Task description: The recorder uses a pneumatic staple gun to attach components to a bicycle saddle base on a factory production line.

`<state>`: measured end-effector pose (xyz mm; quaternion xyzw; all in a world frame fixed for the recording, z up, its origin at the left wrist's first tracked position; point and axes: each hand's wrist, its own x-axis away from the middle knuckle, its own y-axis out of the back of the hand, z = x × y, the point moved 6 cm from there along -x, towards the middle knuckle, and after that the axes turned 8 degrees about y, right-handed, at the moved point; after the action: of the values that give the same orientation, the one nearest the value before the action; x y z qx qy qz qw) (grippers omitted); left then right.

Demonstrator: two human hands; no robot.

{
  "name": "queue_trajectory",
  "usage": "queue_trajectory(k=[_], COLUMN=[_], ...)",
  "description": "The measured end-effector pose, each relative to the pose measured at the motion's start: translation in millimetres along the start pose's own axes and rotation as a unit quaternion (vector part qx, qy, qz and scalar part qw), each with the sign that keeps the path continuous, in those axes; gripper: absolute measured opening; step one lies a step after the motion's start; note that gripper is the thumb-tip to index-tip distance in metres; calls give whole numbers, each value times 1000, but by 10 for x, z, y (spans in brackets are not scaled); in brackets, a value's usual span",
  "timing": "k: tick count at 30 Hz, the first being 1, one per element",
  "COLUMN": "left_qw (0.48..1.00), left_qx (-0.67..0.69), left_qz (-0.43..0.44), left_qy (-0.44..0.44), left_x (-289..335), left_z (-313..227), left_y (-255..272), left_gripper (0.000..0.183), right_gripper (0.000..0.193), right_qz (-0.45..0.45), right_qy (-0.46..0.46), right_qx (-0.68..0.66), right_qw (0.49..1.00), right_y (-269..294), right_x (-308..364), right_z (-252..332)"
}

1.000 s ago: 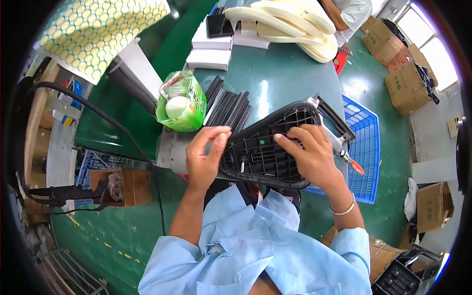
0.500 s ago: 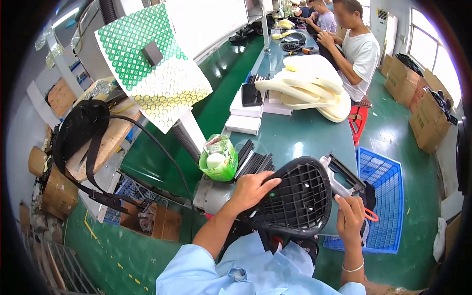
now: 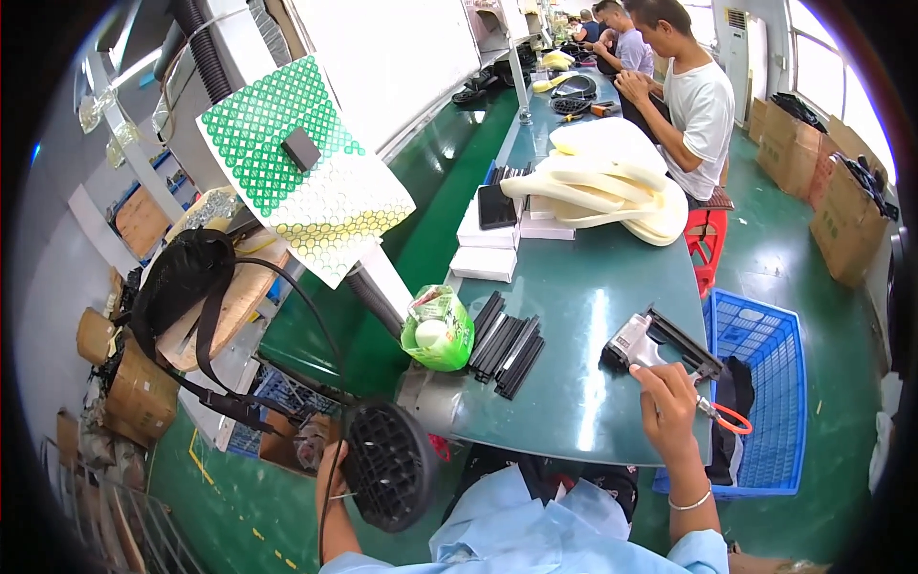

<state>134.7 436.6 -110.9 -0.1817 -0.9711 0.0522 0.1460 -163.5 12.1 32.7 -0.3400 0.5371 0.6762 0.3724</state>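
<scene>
My left hand (image 3: 330,469) is low at the left, beyond the table's front edge, closed on the rim of a black oval shell with a grid-like surface (image 3: 387,464). The shell is tilted, and it hides part of my fingers. Over the table's right corner, my right hand (image 3: 666,407) curls around the handle of a silver and black staple gun (image 3: 639,340). Its long black magazine points toward the right edge, and a fitting with an orange-red ring (image 3: 732,419) hangs past the corner.
Black strips (image 3: 505,344) lie beside a green bag (image 3: 437,330) holding a white round item. White boxes (image 3: 483,260), a phone (image 3: 496,207) and cream foam pieces (image 3: 612,182) are farther back. A blue basket (image 3: 775,383) stands right; a person (image 3: 698,100) sits beyond. A cable hangs left.
My left hand has carried the black shell from over the table's front down to the left, past the edge. My right hand has stayed by the staple gun, its fingers now around the handle.
</scene>
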Motion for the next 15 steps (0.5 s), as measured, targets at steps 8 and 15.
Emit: queue_trajectory(k=[8,15], left_qw=[984,960], left_qx=[138,95], left_qz=[-101,-251], left_qy=[-40,-76], left_x=[-299,-1130], left_z=[-32,-622], left_y=[764,408], left_gripper=[49,62], right_gripper=[30,31], right_qz=[8,21], right_qy=[23,25], right_qx=[-32,-23], right_qw=[999,999], right_y=[-241,-318], right_x=[-93,-43], right_z=[3,-42])
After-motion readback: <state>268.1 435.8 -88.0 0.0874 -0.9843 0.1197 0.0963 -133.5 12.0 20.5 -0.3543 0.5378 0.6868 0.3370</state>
